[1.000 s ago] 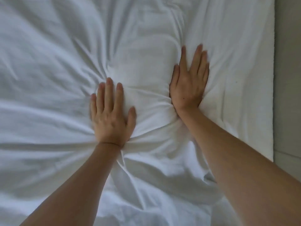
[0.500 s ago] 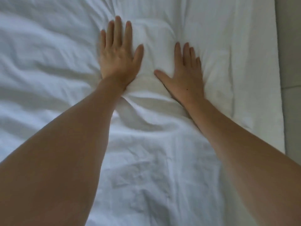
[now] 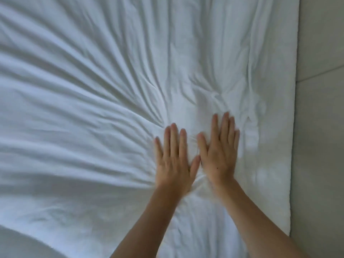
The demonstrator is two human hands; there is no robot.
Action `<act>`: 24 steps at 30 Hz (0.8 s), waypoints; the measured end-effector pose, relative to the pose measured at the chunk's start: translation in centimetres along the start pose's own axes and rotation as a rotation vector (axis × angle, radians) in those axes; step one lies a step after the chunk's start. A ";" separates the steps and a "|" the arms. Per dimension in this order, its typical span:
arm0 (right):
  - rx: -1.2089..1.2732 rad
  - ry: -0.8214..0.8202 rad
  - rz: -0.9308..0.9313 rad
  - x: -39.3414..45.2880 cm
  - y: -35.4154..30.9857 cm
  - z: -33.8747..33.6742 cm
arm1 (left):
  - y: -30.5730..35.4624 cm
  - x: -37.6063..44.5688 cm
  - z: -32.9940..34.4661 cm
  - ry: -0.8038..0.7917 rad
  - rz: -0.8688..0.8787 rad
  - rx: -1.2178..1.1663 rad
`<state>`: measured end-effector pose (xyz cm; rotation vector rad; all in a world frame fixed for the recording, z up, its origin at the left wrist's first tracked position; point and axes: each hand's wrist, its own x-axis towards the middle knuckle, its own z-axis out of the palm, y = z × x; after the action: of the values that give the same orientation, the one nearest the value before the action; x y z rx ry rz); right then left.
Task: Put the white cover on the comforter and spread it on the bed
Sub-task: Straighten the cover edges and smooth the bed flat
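1. Nearest to me, both forearms reached out from the lower edge of the view over the white cover (image 3: 93,108), which lay across the bed.
2. My left hand (image 3: 175,162) lay flat, palm down, fingers straight and close together. That grip was open and held nothing; it only pressed on the cloth.
3. My right hand (image 3: 219,155) lay just beside it, thumbs almost touching, also flat with straight fingers. It was open too, pressing and not pinching. It looked a little blurred.
4. I could not see the comforter itself. The cloth under my palms looked padded and puffy, so I judged the comforter was already inside the cover.
5. Beyond the fingertips, creases fanned out to the left and far side from the spot under my hands, and a knot of small wrinkles sat just ahead of the right hand.
6. At the right, the edge of the cover (image 3: 293,127) ran fairly straight alongside the pale floor (image 3: 320,146).
7. My judgement: covering was done and the spread was mostly in place. What was left was smoothing the creases. I could not see the other edges or any corner, so I could not say whether they lay square.
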<state>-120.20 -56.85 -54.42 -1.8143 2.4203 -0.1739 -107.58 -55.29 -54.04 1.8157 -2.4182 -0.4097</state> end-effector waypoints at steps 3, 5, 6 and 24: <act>0.031 -0.045 0.238 -4.1 1.5 -0.5 | 1.9 -4.9 0.4 -0.006 -0.062 -0.021; 0.106 -0.021 0.378 -5.5 1.6 -1.2 | 2.9 -7.1 0.2 0.031 -0.135 -0.046; 0.144 0.015 0.417 -5.6 1.6 -1.5 | 3.3 -7.7 0.0 0.044 -0.173 -0.055; 0.202 0.008 0.527 -11.8 5.1 -6.4 | 6.5 -12.8 -2.6 -0.087 0.084 -0.252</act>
<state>-122.74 -43.98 -48.69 -1.0517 2.6692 -0.3557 -109.30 -41.86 -48.71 1.6164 -2.3601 -0.7615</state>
